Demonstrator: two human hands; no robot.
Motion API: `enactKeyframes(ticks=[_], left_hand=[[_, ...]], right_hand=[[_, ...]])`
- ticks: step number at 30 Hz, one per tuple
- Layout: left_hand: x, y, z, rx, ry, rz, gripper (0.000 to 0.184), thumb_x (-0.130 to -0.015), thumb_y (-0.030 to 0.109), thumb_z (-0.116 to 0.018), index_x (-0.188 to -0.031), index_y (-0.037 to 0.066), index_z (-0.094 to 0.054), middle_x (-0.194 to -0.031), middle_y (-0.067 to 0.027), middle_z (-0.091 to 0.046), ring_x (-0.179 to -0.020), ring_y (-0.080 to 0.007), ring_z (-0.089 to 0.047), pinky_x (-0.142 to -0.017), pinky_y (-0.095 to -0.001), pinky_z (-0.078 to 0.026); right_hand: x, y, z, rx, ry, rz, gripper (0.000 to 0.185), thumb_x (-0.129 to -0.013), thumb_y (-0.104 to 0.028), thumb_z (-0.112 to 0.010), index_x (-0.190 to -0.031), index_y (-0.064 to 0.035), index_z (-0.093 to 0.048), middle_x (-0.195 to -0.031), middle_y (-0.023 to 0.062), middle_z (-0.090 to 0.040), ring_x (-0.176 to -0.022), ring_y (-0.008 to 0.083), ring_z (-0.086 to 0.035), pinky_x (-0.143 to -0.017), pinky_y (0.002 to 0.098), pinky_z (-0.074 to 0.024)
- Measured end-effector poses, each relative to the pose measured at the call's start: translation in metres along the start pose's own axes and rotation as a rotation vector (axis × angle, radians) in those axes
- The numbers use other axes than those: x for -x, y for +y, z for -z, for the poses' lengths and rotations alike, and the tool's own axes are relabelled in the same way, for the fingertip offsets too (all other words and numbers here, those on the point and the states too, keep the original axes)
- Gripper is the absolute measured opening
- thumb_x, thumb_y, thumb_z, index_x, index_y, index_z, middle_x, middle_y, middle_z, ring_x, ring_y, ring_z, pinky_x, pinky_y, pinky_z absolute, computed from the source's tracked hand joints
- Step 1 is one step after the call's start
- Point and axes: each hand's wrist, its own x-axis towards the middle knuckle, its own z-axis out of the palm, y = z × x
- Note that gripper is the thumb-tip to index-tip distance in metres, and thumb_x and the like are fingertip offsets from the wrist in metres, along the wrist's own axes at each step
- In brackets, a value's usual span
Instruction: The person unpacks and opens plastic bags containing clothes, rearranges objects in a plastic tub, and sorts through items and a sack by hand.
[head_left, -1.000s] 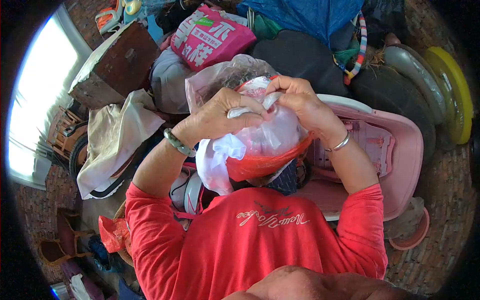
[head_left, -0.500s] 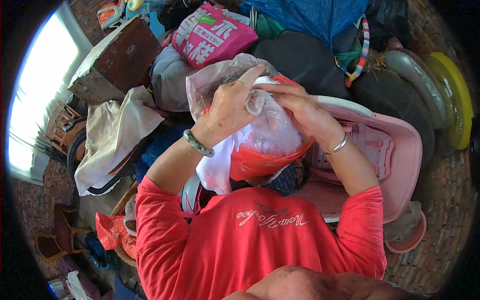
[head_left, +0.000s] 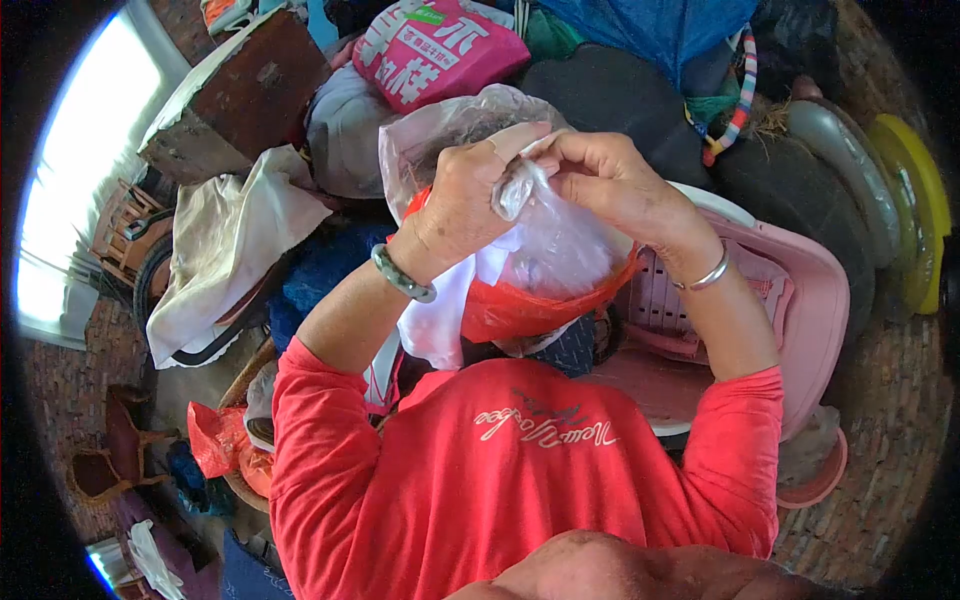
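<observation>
A clear plastic bag (head_left: 570, 245) bulges inside a red plastic bag (head_left: 520, 308) in front of my chest. My left hand (head_left: 462, 195), with a beaded bracelet on its wrist, is closed around the clear bag's gathered neck. Opposite it, my right hand (head_left: 620, 195) pinches the top of the same bag between thumb and fingers. What is inside the bag is too blurred to name. A white cloth (head_left: 432, 325) hangs below my left hand, beside the red bag. Another clear bag (head_left: 420, 130) with something dark in it lies just beyond my hands.
At the right stands a pink plastic tub (head_left: 815, 310). A pink printed bag (head_left: 440, 55) lies at the far side, near a brown wooden box (head_left: 235, 95). A stained cloth (head_left: 225, 240) drapes over things at the left. Yellow and silver round objects (head_left: 910, 210) lean at far right.
My right hand has shifted from lying over the bag's top to pinching its edge, with the fingers drawn up closer to my left hand. The whole view has shifted slightly.
</observation>
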Motion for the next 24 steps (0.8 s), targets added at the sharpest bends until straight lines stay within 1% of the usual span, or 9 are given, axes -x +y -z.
enactKeyframes(ticks=[4,6,7,9,14,16,18,22,24], left_hand=[[0.001,0.011,0.01,0.058,-0.006,-0.058,0.028,-0.084,0.008,-0.056,-0.11,-0.001,-0.057,-0.089,-0.0206,-0.063,-0.078,-0.0315,-0.065,-0.068,-0.035,-0.051],[-0.001,0.02,0.019,0.124,-0.057,0.007,0.027,-0.086,0.009,-0.051,-0.11,-0.002,-0.056,-0.09,-0.0212,-0.063,-0.079,-0.0315,-0.064,-0.07,-0.0351,-0.05],[-0.001,0.022,0.022,0.19,-0.106,0.072,0.028,-0.088,0.009,-0.046,-0.111,-0.003,-0.056,-0.092,-0.0218,-0.062,-0.081,-0.0316,-0.063,-0.072,-0.0352,-0.049],[0.004,0.018,0.02,0.195,-0.083,0.116,0.029,-0.089,0.011,-0.044,-0.111,-0.004,-0.056,-0.091,-0.0215,-0.062,-0.079,-0.0318,-0.062,-0.072,-0.0349,-0.048],[0.017,0.008,0.016,0.123,-0.01,0.179,0.029,-0.09,0.011,-0.043,-0.11,-0.004,-0.057,-0.087,-0.0199,-0.06,-0.078,-0.0315,-0.06,-0.072,-0.0345,-0.047],[0.019,0.008,0.015,0.018,-0.001,0.095,0.028,-0.091,0.013,-0.045,-0.11,-0.004,-0.058,-0.086,-0.0182,-0.059,-0.076,-0.0288,-0.058,-0.07,-0.0333,-0.047],[0.018,0.013,0.015,0.008,0.018,0.049,0.028,-0.091,0.014,-0.047,-0.11,-0.003,-0.058,-0.086,-0.0171,-0.06,-0.076,-0.0277,-0.058,-0.069,-0.0329,-0.047],[0.018,0.013,0.017,-0.022,0.08,-0.043,0.028,-0.093,0.019,-0.048,-0.109,-0.002,-0.06,-0.085,-0.0139,-0.06,-0.073,-0.0246,-0.056,-0.067,-0.0315,-0.046],[0.03,0.004,0.01,-0.023,0.13,0.003,0.029,-0.093,0.019,-0.047,-0.108,-0.002,-0.06,-0.083,-0.0128,-0.06,-0.071,-0.0228,-0.056,-0.066,-0.0301,-0.046]], right_hand=[[0.0,-0.015,-0.001,0.344,0.158,0.057,0.015,-0.079,-0.007,-0.058,-0.091,0.0018,-0.059,-0.085,0.0037,-0.063,-0.078,0.0103,-0.058,-0.072,0.027,-0.0459],[0.0,-0.02,-0.004,0.911,0.326,0.428,0.011,-0.076,-0.005,-0.056,-0.086,-0.0014,-0.056,-0.076,0.0088,-0.058,-0.073,0.0229,-0.06,-0.065,0.0331,-0.0468],[0.001,-0.024,-0.004,0.912,0.328,0.428,0.011,-0.076,-0.005,-0.056,-0.086,-0.0014,-0.056,-0.076,0.0088,-0.058,-0.073,0.0229,-0.06,-0.065,0.0331,-0.0468],[0.005,-0.03,-0.005,1.251,0.339,0.523,0.012,-0.072,-0.006,-0.057,-0.084,-0.0044,-0.055,-0.075,0.0124,-0.054,-0.073,0.0314,-0.058,-0.064,0.0384,-0.0467],[0.016,-0.025,-0.006,1.232,0.31,0.448,0.011,-0.07,-0.009,-0.058,-0.081,-0.0055,-0.056,-0.076,0.0108,-0.052,-0.072,0.0276,-0.057,-0.066,0.0365,-0.0468],[0.018,-0.028,-0.007,1.203,0.302,0.418,0.01,-0.07,-0.008,-0.058,-0.08,-0.0055,-0.056,-0.077,0.0109,-0.052,-0.072,0.0274,-0.057,-0.066,0.0362,-0.0467],[0.018,-0.046,-0.008,1.093,0.31,0.627,0.021,-0.067,0.005,-0.058,-0.087,-0.0004,-0.057,-0.077,0.0125,-0.054,-0.068,0.029,-0.056,-0.061,0.035,-0.0468],[0.023,-0.06,-0.013,1.075,0.299,0.692,0.018,-0.069,0.007,-0.057,-0.085,0.0009,-0.057,-0.078,0.0131,-0.054,-0.067,0.0279,-0.055,-0.06,0.0336,-0.0458],[0.027,-0.056,-0.012,0.906,0.339,0.5,0.015,-0.072,0.006,-0.056,-0.087,0.001,-0.057,-0.076,0.0125,-0.053,-0.065,0.0271,-0.055,-0.059,0.034,-0.0452]])
